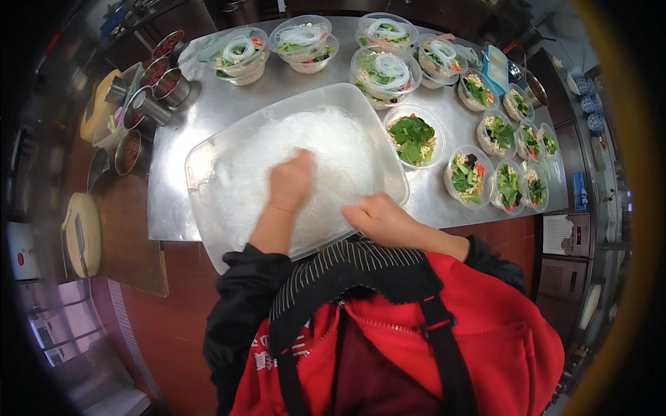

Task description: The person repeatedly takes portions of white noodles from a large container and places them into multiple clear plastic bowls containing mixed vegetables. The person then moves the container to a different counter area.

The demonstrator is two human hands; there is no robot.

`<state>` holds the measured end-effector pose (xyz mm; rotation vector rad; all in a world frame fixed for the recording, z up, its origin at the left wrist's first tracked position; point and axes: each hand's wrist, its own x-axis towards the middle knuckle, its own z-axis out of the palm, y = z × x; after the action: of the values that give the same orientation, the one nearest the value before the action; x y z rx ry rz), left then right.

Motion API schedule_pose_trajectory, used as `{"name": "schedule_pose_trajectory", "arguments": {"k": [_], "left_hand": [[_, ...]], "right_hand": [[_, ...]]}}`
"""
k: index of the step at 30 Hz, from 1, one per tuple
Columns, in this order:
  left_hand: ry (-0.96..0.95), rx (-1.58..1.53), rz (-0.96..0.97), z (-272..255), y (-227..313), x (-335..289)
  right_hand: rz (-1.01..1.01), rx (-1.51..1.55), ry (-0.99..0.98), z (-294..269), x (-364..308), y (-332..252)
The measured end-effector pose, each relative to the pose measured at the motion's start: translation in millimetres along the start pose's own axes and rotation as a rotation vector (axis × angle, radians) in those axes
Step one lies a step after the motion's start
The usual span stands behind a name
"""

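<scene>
A large translucent plastic tub (378,132) holds a wide heap of pale glass noodles (316,132). Over the middle of the heap is my left hand (291,182), its curled fingers closed on the noodles and slightly blurred. My right hand (381,218) is a loose fist above the tub's near right side; whatever its fingers pinch is too thin or hidden to make out. Just right of the tub stands an open round bowl (414,139) of leafy greens over pale bits, without noodles on top.
Stacked clear bowls topped with noodle coils (388,73) line the back of the steel table (170,201). More bowls of vegetables (468,177) crowd its right side, near a blue-edged container (494,69). Metal pots (171,87) and a wooden board (128,229) are at left.
</scene>
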<state>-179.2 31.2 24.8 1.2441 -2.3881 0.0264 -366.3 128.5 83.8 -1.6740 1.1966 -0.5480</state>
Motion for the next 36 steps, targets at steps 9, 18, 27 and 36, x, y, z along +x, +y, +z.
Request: {"name": "schedule_pose_trajectory", "arguments": {"k": [9,18,27,36], "left_hand": [[0.066,-0.287,-0.393,6,-9,-10],[0.046,-0.396,-0.464,-4,-5,-22],[0.055,-0.412,-0.468,-7,1,-19],[0.136,-0.528,-0.521,-10,2,-16]], "right_hand": [[0.017,-0.211,0.529,-131,-9,42],[0.267,-0.72,0.184,-155,68,151],[0.464,-0.748,-0.224,-179,89,129],[0.132,-1.001,0.02,-170,82,138]]}}
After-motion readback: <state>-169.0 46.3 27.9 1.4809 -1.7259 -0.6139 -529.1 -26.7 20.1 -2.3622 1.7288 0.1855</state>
